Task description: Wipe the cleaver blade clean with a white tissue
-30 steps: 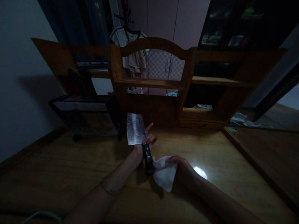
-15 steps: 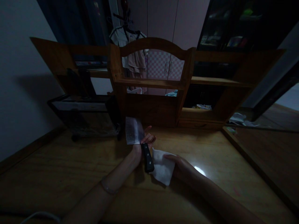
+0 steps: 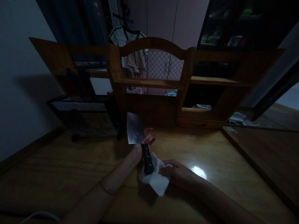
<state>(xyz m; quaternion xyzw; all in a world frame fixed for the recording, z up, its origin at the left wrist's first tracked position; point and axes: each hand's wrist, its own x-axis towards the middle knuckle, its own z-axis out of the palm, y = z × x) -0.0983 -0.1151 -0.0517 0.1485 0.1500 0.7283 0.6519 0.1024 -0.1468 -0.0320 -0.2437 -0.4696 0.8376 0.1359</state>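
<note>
A cleaver (image 3: 136,129) with a broad metal blade and a black riveted handle is held above the wooden desk, its blade pointing away from me. My left hand (image 3: 147,140) grips it from behind where blade and handle meet; part of the palm is hidden by the cleaver. My right hand (image 3: 174,171) is closed on a white cloth (image 3: 158,183), which lies bunched against and under the end of the handle. Some of the right fingers are hidden behind the cloth.
Behind the hands stands a wooden desk shelf (image 3: 151,82) with a drawer at its right. A black knife holder with a clear front (image 3: 93,121) stands at the left, dark handles rising from it. A white cable (image 3: 42,213) shows at the lower left.
My right hand has brought the cloth left and against the lower handle, and the cloth has crumpled from a flatter sheet. The cleaver's blade has tilted slightly.
</note>
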